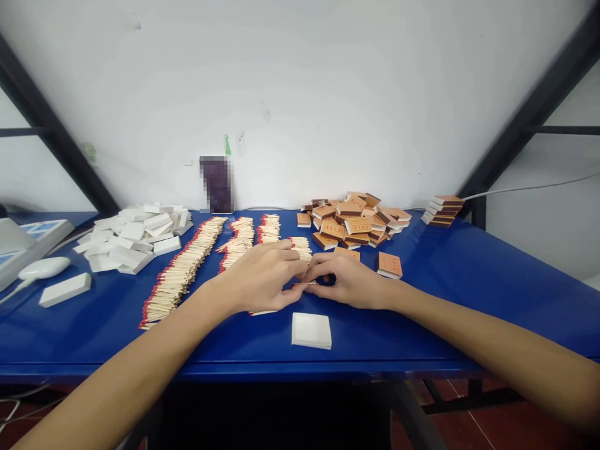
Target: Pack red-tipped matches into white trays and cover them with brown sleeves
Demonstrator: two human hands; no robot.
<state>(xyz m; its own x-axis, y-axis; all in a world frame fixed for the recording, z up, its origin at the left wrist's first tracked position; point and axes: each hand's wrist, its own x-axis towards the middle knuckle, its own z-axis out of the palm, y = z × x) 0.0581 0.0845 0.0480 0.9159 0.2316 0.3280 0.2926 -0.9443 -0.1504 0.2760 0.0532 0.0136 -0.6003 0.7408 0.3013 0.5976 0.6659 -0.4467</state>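
My left hand and my right hand meet at the middle of the blue table, fingers curled together round a small bundle of matches. Rows of red-tipped matches lie just behind and to the left of them. A white inner matchbox tray rests on the table right in front of my hands. An orange matchbox sleeve lies beside my right hand.
A heap of white trays sits at the back left, a heap of orange sleeves at the back right, a small stack of sleeves further right. One loose white tray and a white device are at the left.
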